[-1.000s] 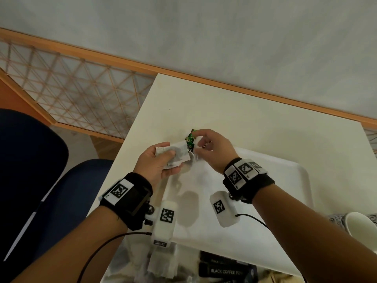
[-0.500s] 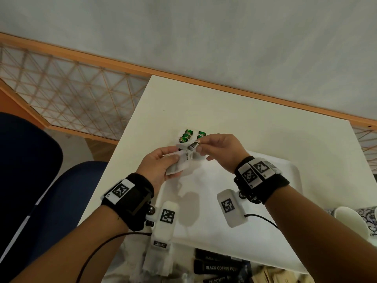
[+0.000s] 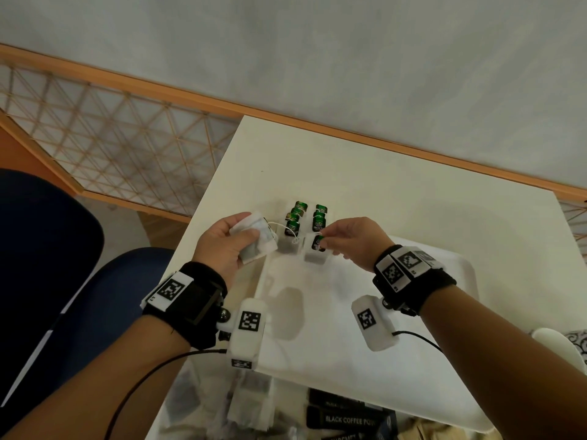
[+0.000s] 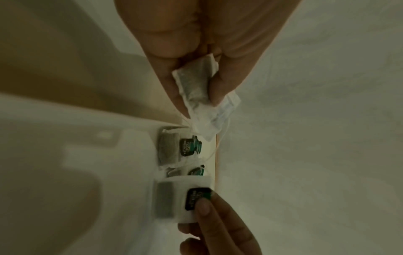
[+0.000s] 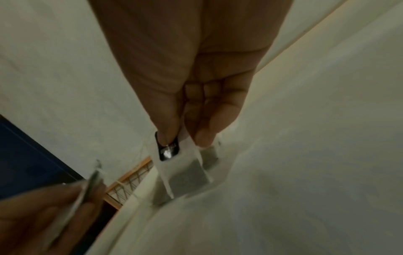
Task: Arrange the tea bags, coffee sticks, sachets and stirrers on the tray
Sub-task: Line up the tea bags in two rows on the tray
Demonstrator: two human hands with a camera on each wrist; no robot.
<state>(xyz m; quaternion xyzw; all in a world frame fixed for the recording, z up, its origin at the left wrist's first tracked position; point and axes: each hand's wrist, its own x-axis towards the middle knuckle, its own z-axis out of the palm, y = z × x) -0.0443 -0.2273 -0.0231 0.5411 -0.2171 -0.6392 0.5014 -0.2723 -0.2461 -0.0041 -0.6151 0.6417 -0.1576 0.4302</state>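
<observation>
Fingers and thumb of the right hand (image 3: 352,241) pinched the dark green paper tag of a white paper tea bag (image 3: 314,254), its grip pressed together on the tag, and the bag hung over the far left corner of the white plastic tray (image 3: 444,360). In the right wrist view the thumb (image 5: 167,126) lay on the tag with the pouch drooping below it. To its left, the left hand (image 3: 222,249) curled its grip round a small bundle of white paper tea bags (image 3: 255,241), thumb on top, held above the pale bench (image 3: 349,173) just beside the tray's left rim. A thin white string (image 3: 286,230) ran between the bundle and the hanging bag. Just beyond both hands, two short overlapping rows of tea bags with green tags (image 3: 309,217) lay at the tray's far left corner. Nearer the person, past the tray's near edge, black coffee sticks (image 3: 346,417) lay in a loose pile on the bench. A blue chair (image 3: 79,281) stood left of the bench.
</observation>
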